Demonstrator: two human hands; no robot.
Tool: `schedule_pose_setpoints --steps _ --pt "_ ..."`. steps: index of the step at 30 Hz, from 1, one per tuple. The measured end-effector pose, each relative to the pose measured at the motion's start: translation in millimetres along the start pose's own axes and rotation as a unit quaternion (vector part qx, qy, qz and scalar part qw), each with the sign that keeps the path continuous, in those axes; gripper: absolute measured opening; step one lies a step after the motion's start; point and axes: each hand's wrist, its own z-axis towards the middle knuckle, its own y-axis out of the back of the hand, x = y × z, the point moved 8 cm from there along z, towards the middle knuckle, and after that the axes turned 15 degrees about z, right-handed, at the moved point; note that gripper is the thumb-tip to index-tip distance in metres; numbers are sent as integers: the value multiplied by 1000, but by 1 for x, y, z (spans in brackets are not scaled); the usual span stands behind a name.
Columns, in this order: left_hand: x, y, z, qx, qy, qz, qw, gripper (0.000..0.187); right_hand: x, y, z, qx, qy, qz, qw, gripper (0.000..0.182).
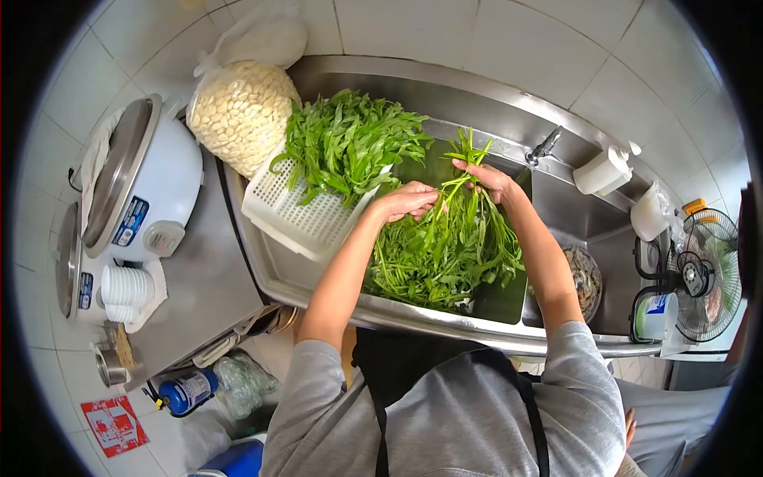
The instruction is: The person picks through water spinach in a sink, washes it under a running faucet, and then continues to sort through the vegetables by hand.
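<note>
My right hand (489, 179) is closed around a bunch of leafy greens (485, 226), its stems sticking up past the fingers and its leaves hanging down. Just to its left, my left hand (407, 201) is closed in a pinch at the stems of the bunch; its fingertips are partly hidden. Below both hands, a heap of loose leafy greens (425, 266) lies in the left sink basin (501, 298). Another pile of leafy greens (358, 139) rests in a white perforated plastic basket (298, 211) on the left side of the sink.
A bag of pale beans or kernels (242, 111) stands behind the basket. Rice cookers (151, 183) and stacked white cups (127, 290) are at left. A faucet (544, 147), white bottle (604, 171) and fan (703, 274) are at right. Another person's leg (675, 421) shows lower right.
</note>
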Motion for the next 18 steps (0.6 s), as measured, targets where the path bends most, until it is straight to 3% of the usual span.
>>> schedule_pose_setpoints --steps 9,11,13,16,17,18 --pt "27 0 -22 -79 25 -58 995 29 -10 -32 -3 -9 -24 -6 1000 37" --pt "16 -3 -30 -98 2 -36 995 32 -13 -32 -1 -19 -35 -66 997 40" --pt "23 -4 -24 -110 4 -18 994 34 -9 -38 -2 -8 22 -72 997 53" --pt "19 0 -23 -175 -20 -15 984 27 -10 -34 5 -25 -17 -155 987 67" --pt "21 6 -23 -244 25 41 969 25 -9 -30 -2 -26 -7 -137 990 61" --pt "25 9 -20 -280 8 6 960 25 -3 -35 -4 -3 58 -74 996 55"
